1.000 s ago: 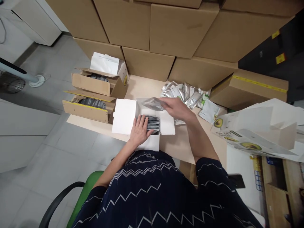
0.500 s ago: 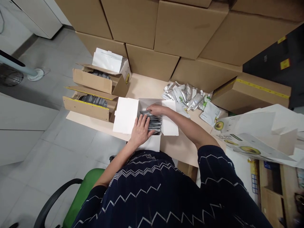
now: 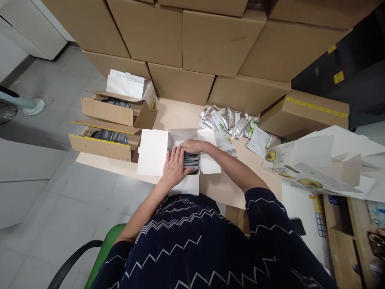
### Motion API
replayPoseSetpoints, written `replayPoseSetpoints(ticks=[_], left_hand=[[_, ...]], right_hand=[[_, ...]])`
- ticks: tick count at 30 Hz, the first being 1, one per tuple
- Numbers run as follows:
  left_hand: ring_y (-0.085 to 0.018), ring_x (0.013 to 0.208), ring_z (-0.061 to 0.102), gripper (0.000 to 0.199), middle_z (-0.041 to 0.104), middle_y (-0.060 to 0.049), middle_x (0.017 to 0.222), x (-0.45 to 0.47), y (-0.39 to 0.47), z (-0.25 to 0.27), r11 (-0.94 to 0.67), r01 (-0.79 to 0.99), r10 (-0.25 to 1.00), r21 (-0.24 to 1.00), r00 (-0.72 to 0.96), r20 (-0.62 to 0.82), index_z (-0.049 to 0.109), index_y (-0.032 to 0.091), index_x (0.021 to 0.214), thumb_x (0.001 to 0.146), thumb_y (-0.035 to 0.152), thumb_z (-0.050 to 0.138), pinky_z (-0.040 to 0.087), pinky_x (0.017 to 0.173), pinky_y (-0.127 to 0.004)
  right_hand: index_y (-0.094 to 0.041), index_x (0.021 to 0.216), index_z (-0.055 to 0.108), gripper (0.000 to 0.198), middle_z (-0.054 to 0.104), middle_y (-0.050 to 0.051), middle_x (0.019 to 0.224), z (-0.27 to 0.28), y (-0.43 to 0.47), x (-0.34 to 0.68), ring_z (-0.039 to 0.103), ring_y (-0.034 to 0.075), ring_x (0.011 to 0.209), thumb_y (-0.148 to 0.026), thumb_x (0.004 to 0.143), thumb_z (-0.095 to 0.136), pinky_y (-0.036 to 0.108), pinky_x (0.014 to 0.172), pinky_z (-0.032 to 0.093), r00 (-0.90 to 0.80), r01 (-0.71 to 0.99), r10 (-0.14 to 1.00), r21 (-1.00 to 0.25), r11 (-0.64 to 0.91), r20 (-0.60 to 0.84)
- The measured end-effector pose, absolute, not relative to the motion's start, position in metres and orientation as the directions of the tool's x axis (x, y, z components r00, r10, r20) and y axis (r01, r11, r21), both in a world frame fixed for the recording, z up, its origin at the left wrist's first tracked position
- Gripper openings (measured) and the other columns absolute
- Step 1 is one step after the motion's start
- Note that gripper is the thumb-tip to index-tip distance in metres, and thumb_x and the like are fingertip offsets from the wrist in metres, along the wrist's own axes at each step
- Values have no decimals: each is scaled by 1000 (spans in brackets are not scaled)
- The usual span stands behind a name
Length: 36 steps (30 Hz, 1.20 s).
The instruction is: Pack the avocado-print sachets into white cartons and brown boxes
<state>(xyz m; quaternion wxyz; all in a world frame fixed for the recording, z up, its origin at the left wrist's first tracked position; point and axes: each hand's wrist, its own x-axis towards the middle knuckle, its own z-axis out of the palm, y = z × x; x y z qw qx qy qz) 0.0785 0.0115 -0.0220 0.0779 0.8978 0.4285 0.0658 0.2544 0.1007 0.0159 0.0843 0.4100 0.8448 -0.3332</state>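
An open white carton (image 3: 152, 152) sits on the table in front of me, its flaps folded outward. Inside it stands a row of flat grey packets (image 3: 191, 161). My left hand (image 3: 175, 165) lies over the carton's left side, fingers stretched out against the packets and thumb spread across them. My right hand (image 3: 192, 146) reaches into the carton at the far end of the row. Its fingers are bent together and touch the packets; the fingertips are hidden, so what they pinch cannot be seen.
Two open brown cartons (image 3: 104, 150) with dark packets stand at the left. Silver pouches (image 3: 230, 120) are piled behind the white carton. A white avocado-print box (image 3: 300, 176) stands at right, and large brown boxes (image 3: 222, 44) are stacked behind the table (image 3: 228, 188).
My right hand has lowered a grey packet it was pinching to the far end of the row, where that packet no longer shows separately. The left hand stays on the packets. The view has shifted slightly.
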Motion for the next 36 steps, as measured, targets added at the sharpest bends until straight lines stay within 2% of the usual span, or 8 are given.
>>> replayPoseSetpoints(ticks=[12, 15, 18, 21, 24, 28, 32, 36], left_hand=[[-42, 152, 22, 98, 28, -26, 162, 76, 12, -25, -634, 752, 771, 182, 632, 74, 27, 1, 155, 92, 75, 35, 20, 122, -60], [-41, 153, 21, 95, 28, -26, 162, 76, 12, -25, -637, 748, 768, 187, 635, 77, 25, 3, 156, 93, 74, 34, 19, 123, -59], [-41, 153, 21, 94, 28, -25, 162, 75, 12, -24, -637, 750, 769, 180, 636, 68, 25, 3, 156, 94, 72, 33, 19, 123, -59], [-41, 153, 20, 93, 28, -25, 162, 76, 12, -24, -633, 755, 771, 171, 635, 51, 25, 3, 156, 94, 72, 33, 19, 123, -59], [-41, 153, 19, 94, 28, -25, 162, 76, 12, -25, -631, 756, 772, 175, 634, 47, 23, 3, 157, 94, 72, 36, 18, 123, -59], [-41, 153, 19, 95, 27, -25, 163, 75, 12, -28, -634, 748, 770, 196, 635, 66, 19, 6, 159, 93, 71, 40, 18, 123, -59], [-40, 153, 20, 93, 27, -24, 163, 75, 11, -28, -635, 748, 770, 194, 633, 80, 17, 8, 160, 94, 69, 41, 20, 123, -60], [-39, 153, 20, 92, 29, -23, 162, 75, 10, -26, -638, 752, 768, 164, 637, 66, 23, 6, 158, 94, 70, 38, 20, 123, -58]], right_hand=[[-8, 103, 72, 31, 73, 18, 116, 25, 94, 256, 69, 23, 101, -14, 100, 42, 28, 86, 48, -623, 763, 638, -533, 366, -453], [-14, 108, 73, 28, 73, 13, 121, 35, 85, 270, 68, 22, 106, -18, 98, 47, 30, 91, 48, -619, 703, 689, -656, 274, -376], [-20, 116, 72, 28, 72, 8, 125, 46, 73, 302, 66, 21, 112, -31, 96, 56, 32, 97, 49, -613, 473, 757, -873, 121, -226], [-19, 113, 71, 40, 76, 9, 109, 41, 66, 345, 71, 20, 98, -51, 90, 64, 35, 89, 55, -455, 188, 870, -976, -113, -189], [-17, 104, 69, 45, 75, 9, 94, 11, 74, 391, 71, 18, 77, -58, 85, 66, 34, 75, 57, -7, 79, 963, -961, -266, -268], [-12, 103, 69, 29, 73, 14, 103, -45, 98, 439, 68, 22, 94, -36, 90, 61, 34, 87, 53, 620, 428, 762, -734, -527, -186], [-7, 129, 61, 44, 60, 22, 134, -82, 114, 460, 52, 31, 126, -30, 91, 59, 43, 105, 41, 663, 695, 746, -317, -645, -62], [-4, 124, 63, 43, 61, 26, 129, -99, 124, 464, 45, 37, 130, -33, 94, 54, 50, 104, 37, 677, 724, 731, -107, -682, -84]])
